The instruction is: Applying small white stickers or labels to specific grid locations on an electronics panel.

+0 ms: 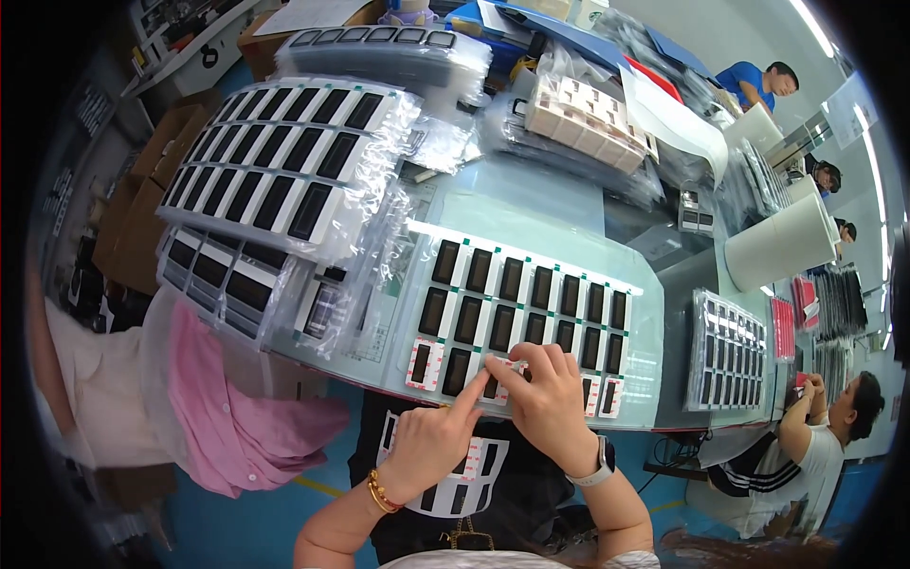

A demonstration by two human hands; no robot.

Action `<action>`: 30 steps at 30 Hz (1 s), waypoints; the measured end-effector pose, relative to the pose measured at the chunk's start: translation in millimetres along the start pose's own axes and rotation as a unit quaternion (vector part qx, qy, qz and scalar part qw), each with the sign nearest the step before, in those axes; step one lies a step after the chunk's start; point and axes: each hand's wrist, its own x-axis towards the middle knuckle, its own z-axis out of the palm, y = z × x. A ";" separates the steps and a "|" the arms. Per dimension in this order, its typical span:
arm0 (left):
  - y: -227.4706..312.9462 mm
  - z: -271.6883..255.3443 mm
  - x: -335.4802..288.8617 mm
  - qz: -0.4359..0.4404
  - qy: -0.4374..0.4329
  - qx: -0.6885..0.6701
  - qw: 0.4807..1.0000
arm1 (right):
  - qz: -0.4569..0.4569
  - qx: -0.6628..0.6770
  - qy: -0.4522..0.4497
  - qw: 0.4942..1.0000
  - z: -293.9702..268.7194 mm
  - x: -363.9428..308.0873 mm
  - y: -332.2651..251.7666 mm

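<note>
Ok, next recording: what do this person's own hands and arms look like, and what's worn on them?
Both hands are ungloved. The left hand has a gold-toned bracelet with some reddish colour at the wrist. The right hand has a watch with a pale band and darker face. The forearms are uncovered.
</note>
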 end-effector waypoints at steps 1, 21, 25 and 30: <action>-0.3 -0.1 -0.4 0.001 -0.001 0.002 1.000 | -0.001 0.001 0.000 1.000 -0.4 0.2 -0.4; 0.3 4.9 -7.2 0.008 0.039 0.011 0.999 | 0.001 0.018 -0.002 1.000 -10.9 -40.3 -6.7; 4.1 3.4 -13.7 -0.009 0.076 -0.045 0.996 | 0.017 -0.005 0.023 1.000 -10.1 -7.8 -8.8; 3.6 -6.6 -21.4 -0.023 0.129 -0.069 0.989 | -0.024 -0.005 -0.021 0.999 -4.2 -14.7 -11.9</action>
